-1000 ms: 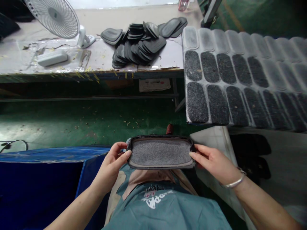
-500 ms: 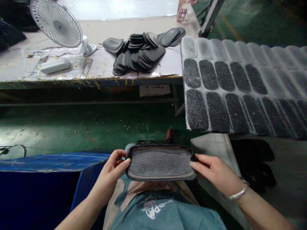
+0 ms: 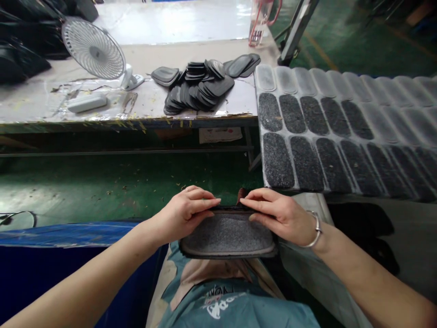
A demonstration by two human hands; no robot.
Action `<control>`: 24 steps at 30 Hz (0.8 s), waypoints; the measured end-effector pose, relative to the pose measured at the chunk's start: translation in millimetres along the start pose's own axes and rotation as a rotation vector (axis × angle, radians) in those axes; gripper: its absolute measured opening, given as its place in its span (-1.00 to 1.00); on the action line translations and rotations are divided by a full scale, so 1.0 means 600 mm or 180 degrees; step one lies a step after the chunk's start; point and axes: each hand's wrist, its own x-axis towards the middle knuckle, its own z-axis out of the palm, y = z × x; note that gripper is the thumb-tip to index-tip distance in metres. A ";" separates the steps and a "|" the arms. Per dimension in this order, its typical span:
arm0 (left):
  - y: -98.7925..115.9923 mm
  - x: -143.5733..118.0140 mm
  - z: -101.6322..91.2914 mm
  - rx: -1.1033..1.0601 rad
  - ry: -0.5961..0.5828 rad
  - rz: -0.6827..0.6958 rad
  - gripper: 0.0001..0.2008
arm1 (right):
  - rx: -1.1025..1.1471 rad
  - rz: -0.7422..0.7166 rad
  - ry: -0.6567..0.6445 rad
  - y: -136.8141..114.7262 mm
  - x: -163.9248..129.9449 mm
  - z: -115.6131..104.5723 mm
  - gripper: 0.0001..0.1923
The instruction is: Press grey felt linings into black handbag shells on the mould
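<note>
A dark grey felt-like panel with rounded corners and a raised black rim (image 3: 228,234) lies level above my lap. My left hand (image 3: 191,208) pinches its far rim left of the middle, thumb on the inner side. On the same far edge, right of the middle, my right hand (image 3: 275,214) grips the rim between thumb and fingers. A short gap separates the two hands. The fingers cover parts of the far rim, and the panel's underside is hidden.
Ahead stands a table with a pile of dark oval pads (image 3: 200,86), a white fan (image 3: 94,48) and a clear bottle (image 3: 258,25). A board (image 3: 309,139) with rows of rounded pads is on the right. A blue bin (image 3: 78,234) stands at left.
Both hands have moved from the panel's short ends inward to its far long edge, closer together. The panel stays in about the same place.
</note>
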 end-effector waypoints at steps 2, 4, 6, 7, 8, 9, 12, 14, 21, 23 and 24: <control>-0.005 0.007 0.003 0.0037 -0.0134 0.0151 -0.69 | 0.0003 -0.0150 -0.0098 0.008 0.009 0.006 -0.64; -0.009 0.007 0.005 0.0084 -0.0182 0.0247 -0.67 | -0.0037 -0.0247 -0.0144 0.015 0.011 0.009 -0.66; -0.011 0.005 0.004 0.0139 -0.0212 0.0340 -0.63 | -0.0100 -0.0338 -0.0180 0.020 0.009 0.011 -0.66; -0.011 0.004 0.003 0.0175 -0.0238 0.0394 -0.62 | -0.0143 -0.0377 -0.0201 0.021 0.007 0.011 -0.65; -0.010 0.004 0.002 0.0229 -0.0271 0.0442 -0.60 | -0.0194 -0.0403 -0.0221 0.021 0.006 0.011 -0.64; -0.009 0.004 0.001 0.0307 -0.0315 0.0482 -0.59 | -0.0249 -0.0422 -0.0241 0.021 0.004 0.012 -0.63; -0.004 0.005 -0.002 0.0656 -0.0462 0.0513 -0.58 | -0.0399 -0.0440 -0.0281 0.020 0.000 0.013 -0.60; 0.000 0.003 -0.003 0.0858 -0.0551 0.0499 -0.57 | -0.0465 -0.0454 -0.0298 0.019 -0.001 0.013 -0.59; 0.012 -0.004 0.001 0.1001 -0.0699 0.0448 -0.57 | -0.0759 -0.0398 -0.0479 0.009 -0.002 0.008 -0.58; 0.014 -0.003 0.003 0.0994 -0.0716 0.0467 -0.58 | -0.0832 -0.0370 -0.0532 0.006 -0.003 0.005 -0.57; 0.014 -0.003 0.005 0.0985 -0.0681 0.0510 -0.59 | -0.0861 -0.0347 -0.0553 0.006 -0.004 0.005 -0.56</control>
